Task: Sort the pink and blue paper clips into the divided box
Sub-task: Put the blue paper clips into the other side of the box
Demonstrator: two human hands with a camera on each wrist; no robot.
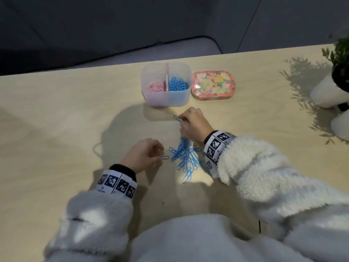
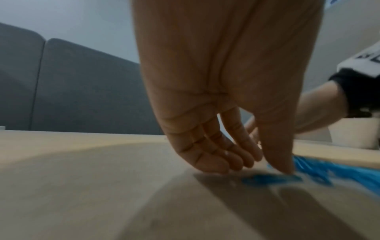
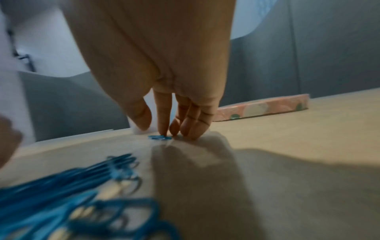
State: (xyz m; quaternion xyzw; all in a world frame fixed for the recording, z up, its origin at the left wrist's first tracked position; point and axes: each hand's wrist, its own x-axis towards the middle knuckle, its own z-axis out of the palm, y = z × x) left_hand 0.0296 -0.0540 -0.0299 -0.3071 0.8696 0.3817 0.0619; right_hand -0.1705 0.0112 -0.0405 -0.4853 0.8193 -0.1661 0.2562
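Observation:
A translucent divided box stands at the back of the table, with pink clips in its left half and blue clips in its right. A loose pile of blue clips lies between my hands. My left hand hangs over the table left of the pile, its thumb tip pressing a single blue clip. My right hand is just in front of the box, fingertips down on another blue clip, thumb apart from it.
A flat floral tin lies right of the box. White pots with a green plant stand at the table's right edge. A dark sofa runs beyond the table's far edge. My sleeves reach over the near side.

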